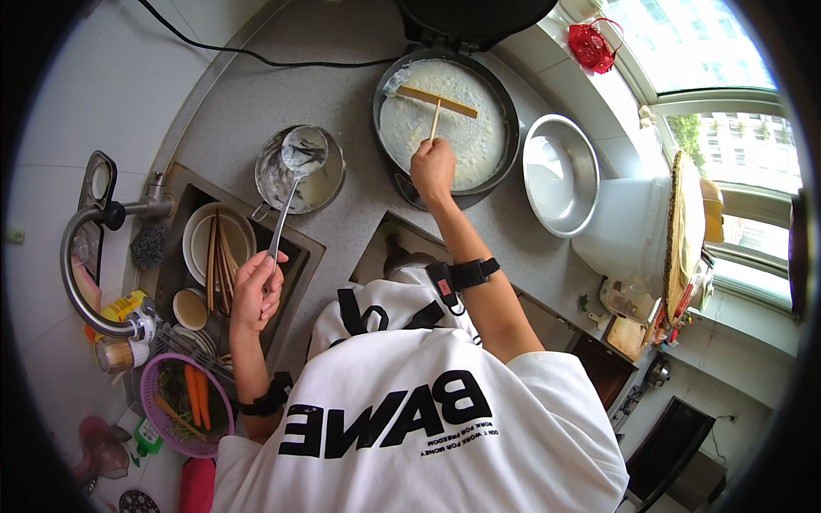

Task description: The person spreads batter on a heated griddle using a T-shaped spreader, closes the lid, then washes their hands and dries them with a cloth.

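Observation:
A round electric griddle (513,138) with a raised black lid holds a wide layer of pale, bubbly batter (474,151). My right hand (433,168) grips the thin handle of a wooden T-shaped batter spreader (457,108), whose bar lies across the batter. In my left hand (256,292) is the handle of a metal ladle (305,151). The batter-coated bowl of the ladle is over a metal pot (327,195) smeared with batter, left of the griddle; whether the two touch cannot be told.
An empty-looking steel basin (559,176) stands right of the griddle, beside a white plastic container (619,234). At left, the sink (298,256) holds bowls and wooden chopsticks (220,263) under a curved faucet (67,269). A purple basket (146,385) holds carrots and greens. A black cord (288,64) crosses the counter.

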The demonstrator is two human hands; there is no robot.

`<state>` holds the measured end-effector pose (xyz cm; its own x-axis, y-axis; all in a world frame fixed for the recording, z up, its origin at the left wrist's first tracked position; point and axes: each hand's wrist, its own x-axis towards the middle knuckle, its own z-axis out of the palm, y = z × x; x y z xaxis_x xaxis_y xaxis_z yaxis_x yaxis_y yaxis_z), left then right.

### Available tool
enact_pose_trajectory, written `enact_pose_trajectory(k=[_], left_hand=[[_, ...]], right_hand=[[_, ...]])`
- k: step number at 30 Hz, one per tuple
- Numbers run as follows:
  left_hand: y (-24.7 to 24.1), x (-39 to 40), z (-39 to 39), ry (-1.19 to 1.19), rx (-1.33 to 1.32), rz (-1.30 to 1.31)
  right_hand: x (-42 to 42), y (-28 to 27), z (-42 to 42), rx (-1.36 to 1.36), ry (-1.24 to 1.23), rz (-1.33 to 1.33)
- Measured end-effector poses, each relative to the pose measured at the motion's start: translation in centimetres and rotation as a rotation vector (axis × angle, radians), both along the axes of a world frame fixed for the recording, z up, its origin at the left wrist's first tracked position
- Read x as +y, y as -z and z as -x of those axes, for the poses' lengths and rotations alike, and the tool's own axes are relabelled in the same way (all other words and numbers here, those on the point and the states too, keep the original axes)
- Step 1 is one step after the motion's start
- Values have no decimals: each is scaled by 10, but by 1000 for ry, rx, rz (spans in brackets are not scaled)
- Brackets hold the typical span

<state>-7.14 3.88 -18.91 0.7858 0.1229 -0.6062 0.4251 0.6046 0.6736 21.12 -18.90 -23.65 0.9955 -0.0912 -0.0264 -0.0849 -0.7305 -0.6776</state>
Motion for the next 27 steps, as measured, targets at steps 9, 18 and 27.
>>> enact_pose_trajectory(k=[9, 18, 27], left_hand=[[-13, -3, 1, -9, -4, 89], [-12, -3, 2, -8, -6, 92], [-8, -1, 4, -2, 2, 63]], right_hand=[[14, 6, -1, 55, 64, -86], [15, 4, 19, 52, -26, -13], [-5, 2, 10, 99, -108, 36]])
